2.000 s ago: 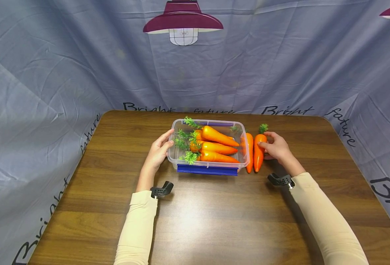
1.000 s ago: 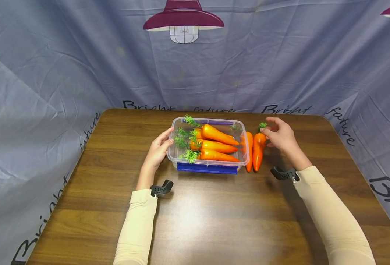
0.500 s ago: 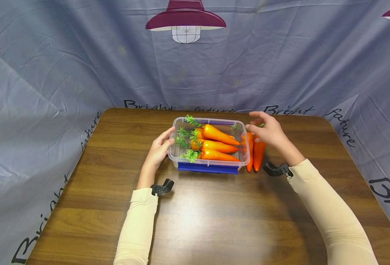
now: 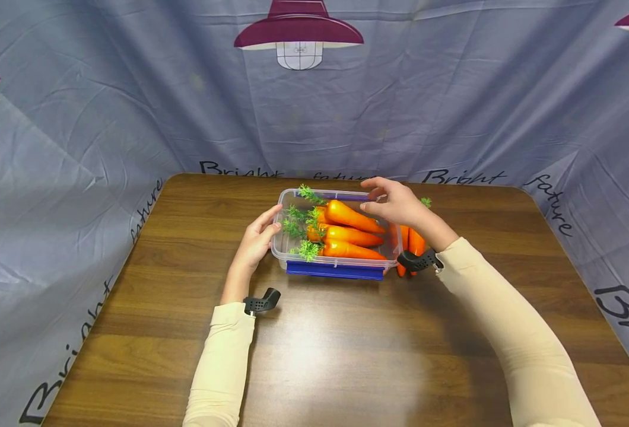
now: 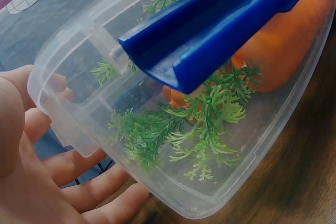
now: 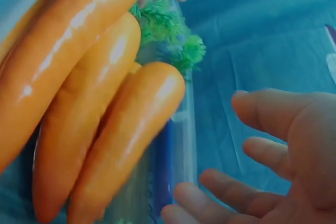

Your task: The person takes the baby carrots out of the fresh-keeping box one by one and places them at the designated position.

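A clear plastic box with a blue latch along its front stands on the table, holding several glossy orange carrots with feathery green tops to the left. My left hand touches the box's left end, thumb at the rim; the left wrist view shows its fingers spread loosely along the outside wall. Above the far right part of the box hovers my right hand, holding nothing. In the right wrist view its fingers are loosely bent, apart from the nearest carrot.
Outside the box on its right lie two more carrots, partly hidden by my right forearm and wrist mount. The brown wooden table stretches toward me. A grey-blue printed curtain surrounds the table's back and sides.
My right hand has let go of the outer right carrot, passed over its green top and moved left above the box. That carrot's body has tilted slightly. My left hand stays at the box.
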Motion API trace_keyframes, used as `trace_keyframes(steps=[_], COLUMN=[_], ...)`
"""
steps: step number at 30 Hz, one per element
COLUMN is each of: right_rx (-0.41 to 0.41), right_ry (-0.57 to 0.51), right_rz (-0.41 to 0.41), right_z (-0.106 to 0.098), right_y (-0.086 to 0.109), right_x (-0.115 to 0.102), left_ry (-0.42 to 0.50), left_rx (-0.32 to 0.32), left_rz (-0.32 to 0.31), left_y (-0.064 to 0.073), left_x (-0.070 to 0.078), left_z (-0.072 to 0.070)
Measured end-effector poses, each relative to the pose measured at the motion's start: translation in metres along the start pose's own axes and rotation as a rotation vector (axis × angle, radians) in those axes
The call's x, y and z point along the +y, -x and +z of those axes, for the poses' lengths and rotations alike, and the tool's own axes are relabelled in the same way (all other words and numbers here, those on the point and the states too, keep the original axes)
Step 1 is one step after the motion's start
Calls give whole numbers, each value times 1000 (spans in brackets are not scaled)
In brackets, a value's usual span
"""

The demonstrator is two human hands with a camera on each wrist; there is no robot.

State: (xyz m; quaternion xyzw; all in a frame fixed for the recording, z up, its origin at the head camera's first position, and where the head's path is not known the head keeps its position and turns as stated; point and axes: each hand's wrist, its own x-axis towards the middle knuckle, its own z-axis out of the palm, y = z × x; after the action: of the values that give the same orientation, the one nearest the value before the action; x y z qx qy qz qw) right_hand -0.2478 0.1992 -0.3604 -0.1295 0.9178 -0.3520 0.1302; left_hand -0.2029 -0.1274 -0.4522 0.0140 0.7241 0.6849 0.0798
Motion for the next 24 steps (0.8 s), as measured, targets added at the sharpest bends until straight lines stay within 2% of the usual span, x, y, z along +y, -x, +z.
trace_keyframes(steps=[4, 7, 16, 24], right_rx=[-99, -140, -212, -250], right_ry=[52, 99, 185, 253], right_rz=[-4, 1, -3, -3], right_z=[11, 19, 37, 45], right_y=[-14, -21, -38, -49], right_x=[-9, -14, -26, -27], left_ry=[-5, -13, -31, -27], left_rx=[2, -3, 4, -4], left_rz=[-4, -2, 14, 18], left_y=[0, -1, -1, -1], left_x=[1, 0, 1, 0], left_z=[0, -1, -2, -1])
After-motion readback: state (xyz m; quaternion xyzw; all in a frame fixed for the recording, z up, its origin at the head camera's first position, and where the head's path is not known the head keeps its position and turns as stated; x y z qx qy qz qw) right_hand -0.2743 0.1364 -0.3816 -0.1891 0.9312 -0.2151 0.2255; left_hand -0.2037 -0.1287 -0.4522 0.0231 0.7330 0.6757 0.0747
